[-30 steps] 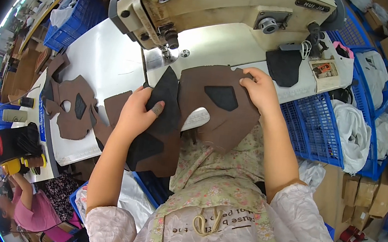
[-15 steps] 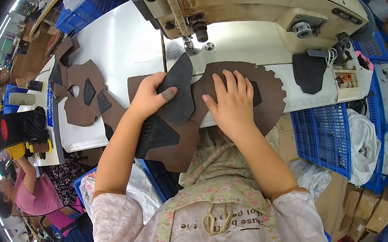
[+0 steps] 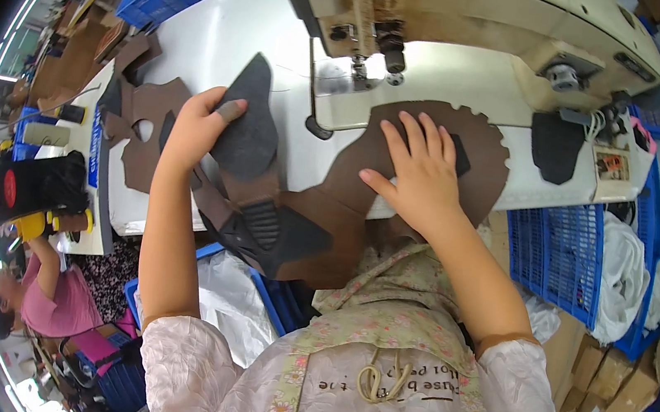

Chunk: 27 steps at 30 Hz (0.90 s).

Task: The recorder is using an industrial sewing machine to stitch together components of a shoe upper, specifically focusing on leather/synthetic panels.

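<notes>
My left hand (image 3: 200, 126) grips the edge of a dark grey-black panel (image 3: 249, 133), thumb on top with a greyish wrap round it. That panel lies along one arm of a brown leather-like cut piece (image 3: 339, 199); whether it is joined there I cannot tell. A black ribbed patch (image 3: 265, 227) sits on the brown piece's lower part, which hangs past the table's near edge. On the right, my right hand (image 3: 422, 172) rests flat on the brown piece's rounded, notched-edge part, fingers spread, partly over a small black patch (image 3: 461, 157).
A sewing machine (image 3: 487, 27) stands across the white table (image 3: 211, 32), its needle area beyond the brown piece. More brown pieces (image 3: 166, 93) lie at left. A loose black piece (image 3: 556, 148) is at right, above a blue crate (image 3: 554, 244). A co-worker (image 3: 56, 295) sits at far left.
My left hand has moved left with the black panel, bending the brown piece's left part away from the needle area. My right hand stays flat on the brown piece. The whole view has shifted slightly.
</notes>
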{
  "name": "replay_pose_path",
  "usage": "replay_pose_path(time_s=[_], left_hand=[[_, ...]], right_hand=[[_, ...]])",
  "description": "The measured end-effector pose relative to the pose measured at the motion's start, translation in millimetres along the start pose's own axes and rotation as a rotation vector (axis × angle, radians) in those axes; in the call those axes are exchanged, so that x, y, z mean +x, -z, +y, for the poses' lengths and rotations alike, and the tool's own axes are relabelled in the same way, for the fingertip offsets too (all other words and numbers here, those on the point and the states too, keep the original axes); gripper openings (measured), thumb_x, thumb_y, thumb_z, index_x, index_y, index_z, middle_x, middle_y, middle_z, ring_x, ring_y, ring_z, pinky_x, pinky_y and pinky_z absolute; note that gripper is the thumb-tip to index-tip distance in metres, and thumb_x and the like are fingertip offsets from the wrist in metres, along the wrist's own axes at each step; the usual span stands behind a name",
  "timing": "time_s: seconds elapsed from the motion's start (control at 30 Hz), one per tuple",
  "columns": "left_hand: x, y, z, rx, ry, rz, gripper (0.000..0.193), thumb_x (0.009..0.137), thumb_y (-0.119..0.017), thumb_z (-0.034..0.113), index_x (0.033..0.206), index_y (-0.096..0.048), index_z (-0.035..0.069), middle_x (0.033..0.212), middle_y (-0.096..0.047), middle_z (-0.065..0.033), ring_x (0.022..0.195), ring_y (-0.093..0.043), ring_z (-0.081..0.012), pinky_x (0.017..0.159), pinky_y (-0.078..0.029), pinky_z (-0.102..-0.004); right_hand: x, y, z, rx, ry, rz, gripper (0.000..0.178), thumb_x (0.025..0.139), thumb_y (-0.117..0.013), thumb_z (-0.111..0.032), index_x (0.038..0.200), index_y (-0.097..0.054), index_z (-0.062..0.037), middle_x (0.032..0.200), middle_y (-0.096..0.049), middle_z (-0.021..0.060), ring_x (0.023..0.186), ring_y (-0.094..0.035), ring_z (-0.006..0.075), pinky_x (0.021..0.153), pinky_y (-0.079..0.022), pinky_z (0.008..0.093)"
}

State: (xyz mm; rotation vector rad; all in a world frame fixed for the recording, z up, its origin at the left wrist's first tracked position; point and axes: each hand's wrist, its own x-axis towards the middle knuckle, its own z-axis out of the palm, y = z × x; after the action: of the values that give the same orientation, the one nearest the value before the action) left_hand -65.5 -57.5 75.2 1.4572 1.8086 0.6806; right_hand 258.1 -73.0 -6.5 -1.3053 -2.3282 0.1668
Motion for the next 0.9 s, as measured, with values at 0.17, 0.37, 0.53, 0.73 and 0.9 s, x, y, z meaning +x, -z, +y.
replay_pose_path(time_s=[0.17, 0.37, 0.53, 0.73, 0.9], left_hand=[[-4, 44, -90, -0.028, -0.005, 0.189, 0.048, 0.093, -0.060, 0.030, 0.131, -0.054, 0.001, 0.112, -0.064, -0.0116, 0.105, -0.057, -0.0152, 0.093, -0.042, -0.0268], [-36, 51, -85, -0.057, 0.208, 0.251, 0.040, 0.093, -0.060, 0.029, 0.112, -0.059, -0.006, 0.095, -0.064, -0.0053, 0.087, -0.055, -0.0105, 0.080, -0.044, -0.0247], [-70, 83, -81, -0.504, 0.293, 0.434, 0.031, 0.089, -0.061, 0.028, 0.102, -0.065, 0.000, 0.092, -0.067, -0.0053, 0.084, -0.063, -0.0153, 0.075, -0.048, -0.0246], [-56, 63, 23, -0.492, 0.080, 0.189, 0.035, 0.088, -0.057, 0.028, 0.103, -0.064, -0.003, 0.091, -0.068, -0.0109, 0.081, -0.065, -0.0176, 0.074, -0.050, -0.0271], [-6, -13, 85, 0.236, -0.045, -0.397, 0.032, 0.086, -0.065, 0.030, 0.091, -0.065, -0.002, 0.080, -0.065, -0.0068, 0.076, -0.060, -0.0169, 0.070, -0.046, -0.0283]], right_hand=[[1, 2, -8, -0.007, 0.011, -0.039, 0.070, 0.082, -0.059, -0.056, 0.132, -0.050, -0.0079, 0.138, -0.044, 0.0169, 0.131, -0.036, 0.0379, 0.109, -0.023, 0.0540], [0, 2, -3, -0.009, -0.014, -0.049, 0.069, 0.083, -0.059, -0.055, 0.133, -0.050, -0.0081, 0.139, -0.044, 0.0167, 0.132, -0.035, 0.0373, 0.110, -0.022, 0.0536], [3, 0, -5, -0.030, -0.028, -0.040, 0.070, 0.083, -0.060, -0.053, 0.133, -0.050, -0.0060, 0.139, -0.043, 0.0174, 0.132, -0.034, 0.0380, 0.110, -0.022, 0.0535], [14, -11, -12, -0.010, -0.097, -0.017, 0.071, 0.082, -0.060, -0.053, 0.134, -0.048, -0.0053, 0.140, -0.043, 0.0185, 0.133, -0.032, 0.0380, 0.111, -0.020, 0.0533], [17, -19, -13, -0.032, -0.114, 0.046, 0.072, 0.081, -0.061, -0.053, 0.134, -0.049, -0.0045, 0.138, -0.045, 0.0190, 0.132, -0.034, 0.0384, 0.110, -0.021, 0.0539]])
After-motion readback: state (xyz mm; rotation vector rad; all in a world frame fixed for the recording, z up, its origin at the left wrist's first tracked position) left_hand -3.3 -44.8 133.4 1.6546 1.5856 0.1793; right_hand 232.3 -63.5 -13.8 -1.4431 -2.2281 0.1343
